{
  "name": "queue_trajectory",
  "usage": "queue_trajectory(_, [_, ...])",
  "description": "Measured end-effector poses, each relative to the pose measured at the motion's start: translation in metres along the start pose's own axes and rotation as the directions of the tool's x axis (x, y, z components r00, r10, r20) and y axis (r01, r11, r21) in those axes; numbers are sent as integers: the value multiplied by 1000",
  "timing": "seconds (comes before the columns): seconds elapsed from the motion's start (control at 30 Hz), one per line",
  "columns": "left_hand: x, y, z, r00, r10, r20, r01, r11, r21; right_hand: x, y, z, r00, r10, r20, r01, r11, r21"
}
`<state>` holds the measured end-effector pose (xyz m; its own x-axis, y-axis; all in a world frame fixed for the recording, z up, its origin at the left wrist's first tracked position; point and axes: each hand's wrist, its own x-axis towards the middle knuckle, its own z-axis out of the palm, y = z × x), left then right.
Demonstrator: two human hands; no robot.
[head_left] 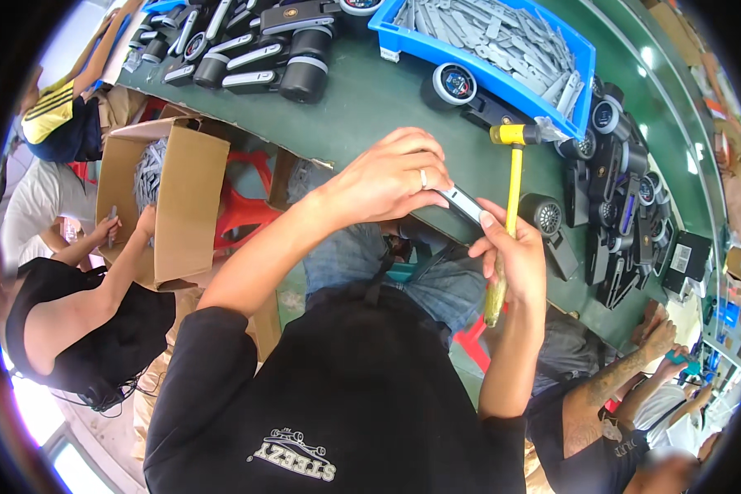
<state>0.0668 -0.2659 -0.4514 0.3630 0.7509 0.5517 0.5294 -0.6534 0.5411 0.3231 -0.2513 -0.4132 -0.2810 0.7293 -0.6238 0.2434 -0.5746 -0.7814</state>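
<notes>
A slim black bar-shaped part with a silver-grey face (463,203) is held between my two hands, slanting down to the right over the table's near edge. My left hand (395,177), wearing a ring, pinches its upper left end with fingers curled. At the lower right end, the thumb and fingers of my right hand (517,255) close on it. Through that same hand runs a yellow-handled hammer (514,185), its yellow and black head pointing up and away from me. The end of its worn grip sticks out below the fingers.
A blue bin (420,49) of grey flat strips stands on the green table. Black wheeled units lie heaped at far left (263,53) and right (617,189); one (543,216) lies near my right hand. At left, a co-worker reaches into a cardboard box (191,198); another sits right.
</notes>
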Motion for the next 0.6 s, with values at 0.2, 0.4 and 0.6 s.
queue_trajectory(0.2, [-3, -4, 1, 999, 24, -21, -23, 999, 41, 4, 7, 10, 1000, -12, -4, 13, 990, 140])
queue_trajectory(0.4, [-5, 4, -3, 999, 37, -4, -36, 981, 190, 4, 12, 13, 996, -50, -74, 58, 993, 108])
queue_trajectory(0.6, [15, 12, 0, 957, 207, 202, -269, 895, 356, 4, 14, 13, 992, -89, -87, 97, 991, 91])
